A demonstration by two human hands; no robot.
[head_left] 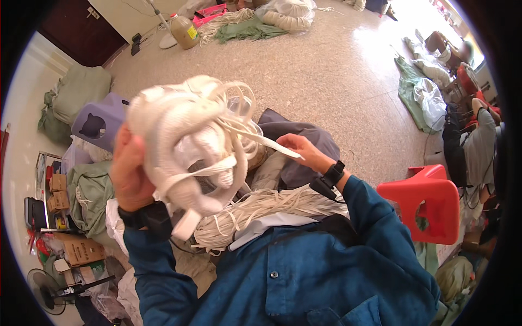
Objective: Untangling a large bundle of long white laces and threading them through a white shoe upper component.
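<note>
A bulky bundle of cream woven straps (179, 117) is raised in front of me, some loops standing loose at its upper right. Around its left side my left hand (130, 174) is closed, slightly blurred by motion. My right hand (305, 155), fingers pinched together, grips a flat strap end (281, 148) that runs out of the bundle to the right. Across my lap lies a thick hank of thin cream straps (272, 205), partly hidden under the raised bundle. Grey cloth (310, 136) shows behind it, past my right hand.
A red plastic stool (440, 204) stands to my right, a purple one (100, 117) to my left. Green sacks (79, 92), cardboard boxes (84, 251) and a fan (46, 290) line the left side. A large jug (184, 31) stands far ahead. Another person (478, 146) sits at right.
</note>
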